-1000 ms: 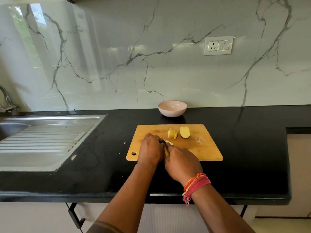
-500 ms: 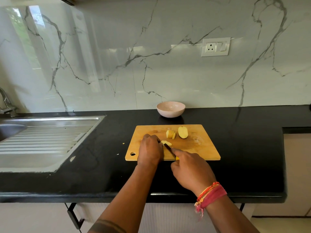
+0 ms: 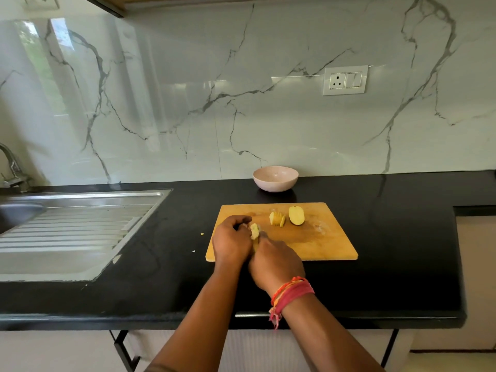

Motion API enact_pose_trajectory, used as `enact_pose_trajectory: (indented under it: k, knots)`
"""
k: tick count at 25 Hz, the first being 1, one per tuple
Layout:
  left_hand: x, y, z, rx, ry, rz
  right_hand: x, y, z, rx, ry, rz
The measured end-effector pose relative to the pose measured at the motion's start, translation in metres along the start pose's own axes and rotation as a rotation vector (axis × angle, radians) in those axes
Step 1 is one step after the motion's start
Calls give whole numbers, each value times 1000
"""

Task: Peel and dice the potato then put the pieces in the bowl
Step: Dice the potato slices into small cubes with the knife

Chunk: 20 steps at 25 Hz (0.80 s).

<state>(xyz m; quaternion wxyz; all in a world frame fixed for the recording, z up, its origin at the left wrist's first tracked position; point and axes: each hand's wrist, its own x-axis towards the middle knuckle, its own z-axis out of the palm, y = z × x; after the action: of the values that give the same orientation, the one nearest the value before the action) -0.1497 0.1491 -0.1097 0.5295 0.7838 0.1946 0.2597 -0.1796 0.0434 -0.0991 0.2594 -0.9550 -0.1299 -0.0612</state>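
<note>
Right hand (image 3: pixel 276 260) back against pale potato (image 3: pixel 254 230)

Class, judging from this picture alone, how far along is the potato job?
Done: one sliced stack and an uncut half lie on the cutting board. In hand: left hand steadies a piece; right hand cuts. Left: dicing, then filling the bowl, which looks empty.

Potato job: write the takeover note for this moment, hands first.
Left hand: steadying a pale potato piece on the wooden cutting board.
Right hand: closed beside it; the knife is mostly hidden in its grip.
Done: a fanned stack of slices and a flat-cut potato half lie at the board's far side.
Left: dice everything; the round pink bowl behind the board shows no pieces.
</note>
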Motion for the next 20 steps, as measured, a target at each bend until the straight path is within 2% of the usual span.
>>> enact_pose_trajectory:
  k: [4,8,14,20]
  knots:
    - [2,-2,-4,-87,25,-41,10,-8,-1,32,-4,-55]
    - [-1,0,0,-92,12,-16,-5,20,-11,10,75,-32]
    - [-2,3,0,-69,8,-26,-7,6,-3,21,3,-77]
    - [-3,3,-2,-99,43,-31,0,14,-12,47,28,-56]
